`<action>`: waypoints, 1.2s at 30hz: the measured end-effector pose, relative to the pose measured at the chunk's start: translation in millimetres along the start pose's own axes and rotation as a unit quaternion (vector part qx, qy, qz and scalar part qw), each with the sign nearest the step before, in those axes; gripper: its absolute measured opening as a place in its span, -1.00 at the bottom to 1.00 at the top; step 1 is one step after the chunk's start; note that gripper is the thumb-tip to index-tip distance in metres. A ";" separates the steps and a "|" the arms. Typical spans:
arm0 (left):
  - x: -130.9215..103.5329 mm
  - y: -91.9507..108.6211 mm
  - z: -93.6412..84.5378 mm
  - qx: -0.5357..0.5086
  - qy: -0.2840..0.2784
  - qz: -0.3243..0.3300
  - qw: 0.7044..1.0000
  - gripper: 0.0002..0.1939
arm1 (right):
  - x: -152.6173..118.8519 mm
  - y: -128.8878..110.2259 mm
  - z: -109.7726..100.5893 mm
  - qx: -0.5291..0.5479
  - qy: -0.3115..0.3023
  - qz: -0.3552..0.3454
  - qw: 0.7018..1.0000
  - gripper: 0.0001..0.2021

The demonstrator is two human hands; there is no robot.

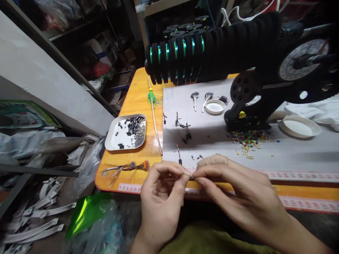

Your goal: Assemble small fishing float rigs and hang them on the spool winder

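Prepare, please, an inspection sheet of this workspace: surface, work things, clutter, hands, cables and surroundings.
Surface: yellow table, partly covered by a grey sheet.
Work things: tiny piece between the fingertips, too small to identify; white tray holding small black and grey parts.
Clutter: loose coloured and gold bits scattered by the black machine's base.
Hands: left hand and right hand pinch the piece together.
Cables: white cord behind the machine; its ends cannot be traced.
Surroundings: loaded shelves and green package, both left of the table.
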State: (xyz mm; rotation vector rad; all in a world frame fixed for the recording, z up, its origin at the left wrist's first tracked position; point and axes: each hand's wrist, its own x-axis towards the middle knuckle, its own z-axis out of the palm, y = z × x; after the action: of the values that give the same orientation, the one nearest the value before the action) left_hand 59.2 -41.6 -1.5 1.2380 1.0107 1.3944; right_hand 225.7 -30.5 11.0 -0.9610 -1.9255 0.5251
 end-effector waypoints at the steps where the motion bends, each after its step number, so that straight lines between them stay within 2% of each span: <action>1: -0.6 0.3 -1.4 0.020 -0.002 -0.006 1.000 -0.83 | 0.1 0.4 1.0 -0.004 0.000 -0.002 1.000 -0.80; 4: -1.3 1.7 -4.2 0.063 -0.008 0.000 0.998 -0.80 | -0.9 1.4 4.3 -0.027 -0.001 -0.014 1.000 -0.80; 10: -1.9 1.2 -4.3 0.072 -0.009 0.039 0.997 -0.77 | -6.6 0.4 9.0 -0.124 0.016 -0.047 0.991 -0.77; 14: -1.9 -3.3 -7.9 0.116 -0.001 0.076 0.990 -0.69 | -6.3 0.3 11.5 -0.119 0.004 -0.040 0.992 -0.78; 16: 0.0 -6.3 -10.4 0.176 -0.003 0.118 0.977 -0.64 | -5.3 1.4 13.3 -0.094 0.003 -0.024 0.995 -0.79; 18: 2.5 -9.7 -12.7 0.241 -0.008 0.191 0.951 -0.61 | -4.9 3.2 15.4 -0.076 0.008 -0.013 0.997 -0.80; 21: 4.8 -14.8 -16.6 0.279 -0.005 0.262 0.924 -0.62 | -5.3 6.6 18.2 -0.070 0.011 0.001 0.997 -0.81; 24: 6.1 -17.4 -22.8 0.315 0.003 0.255 0.914 -0.66 | -5.2 9.7 20.5 -0.089 0.010 0.004 0.996 -0.83; 28: 12.9 -12.4 -31.9 0.424 -0.028 0.269 0.864 -0.71 | -4.2 11.5 22.9 -0.121 -0.002 -0.002 0.993 -0.84; 30: 18.3 -7.7 -34.5 0.460 -0.046 0.258 0.849 -0.76 | -4.1 11.4 23.8 -0.126 -0.009 -0.004 0.992 -0.84; 33: 25.6 -2.1 -36.3 0.463 -0.065 0.204 0.860 -0.84 | -4.5 11.1 25.1 -0.136 -0.026 -0.009 0.990 -0.86; 36: 30.2 1.0 -38.2 0.455 -0.087 0.151 0.873 -0.84 | -4.4 11.4 26.6 -0.145 -0.039 -0.014 0.989 -0.90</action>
State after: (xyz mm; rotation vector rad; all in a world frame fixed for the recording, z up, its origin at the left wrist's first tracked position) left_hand 21.1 -11.3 -0.3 2.2469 1.4555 0.9828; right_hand 208.9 -26.6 -12.6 -1.1075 -2.1226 0.2730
